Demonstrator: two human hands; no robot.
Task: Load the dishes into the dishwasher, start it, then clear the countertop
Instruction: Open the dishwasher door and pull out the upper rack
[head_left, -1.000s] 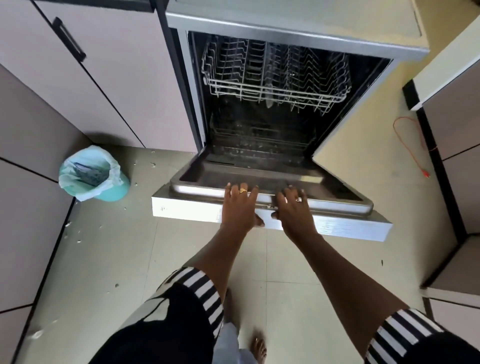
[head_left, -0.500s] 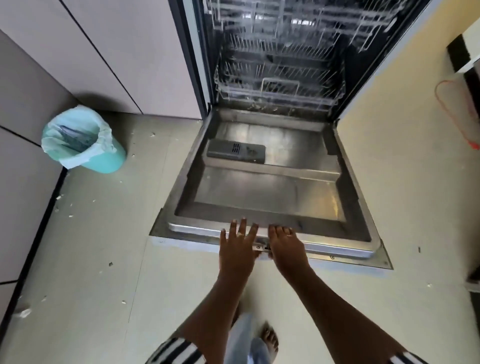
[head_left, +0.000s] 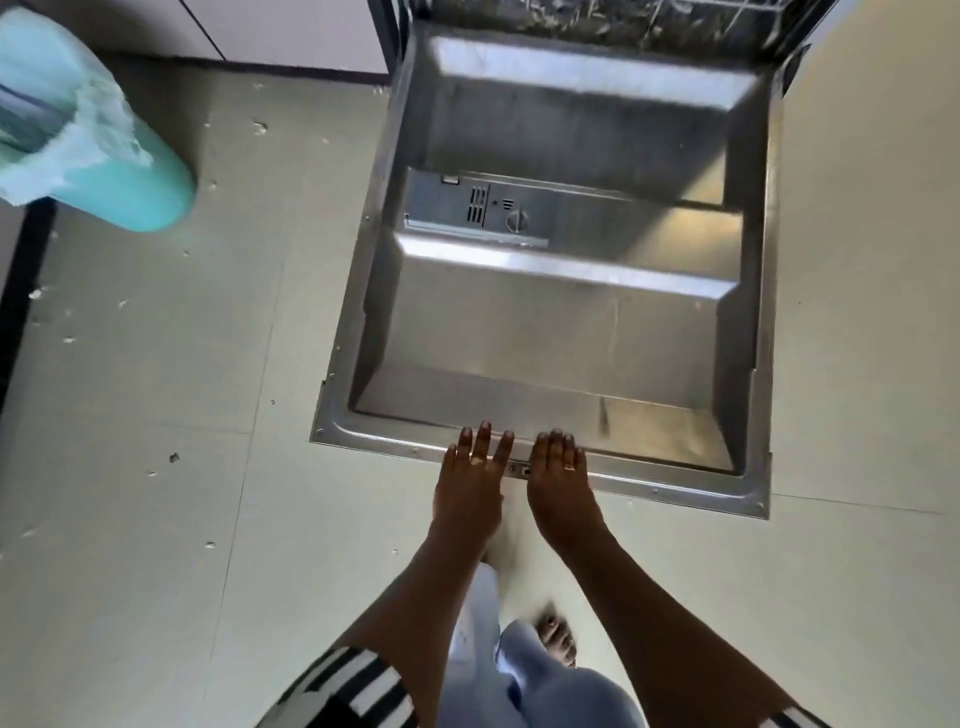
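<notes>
The dishwasher door (head_left: 561, 332) lies fully open and flat, its steel inner face up, with the grey detergent dispenser (head_left: 478, 213) near the middle. My left hand (head_left: 470, 483) and my right hand (head_left: 558, 480) rest side by side on the door's front edge, fingers straight and laid over the rim beside the latch (head_left: 519, 469). A sliver of the lower rack (head_left: 597, 21) shows at the top of the view. No dishes are in sight.
A teal bin (head_left: 104, 171) lined with a pale bag stands on the floor at the left. Light cabinet fronts (head_left: 291, 31) run along the top left. Small scraps dot the tiled floor (head_left: 156, 415). My bare foot (head_left: 558, 639) is just behind the door.
The door has swung down from half open to flat under both hands. My view has tipped downward, so the racks have slid out of sight.
</notes>
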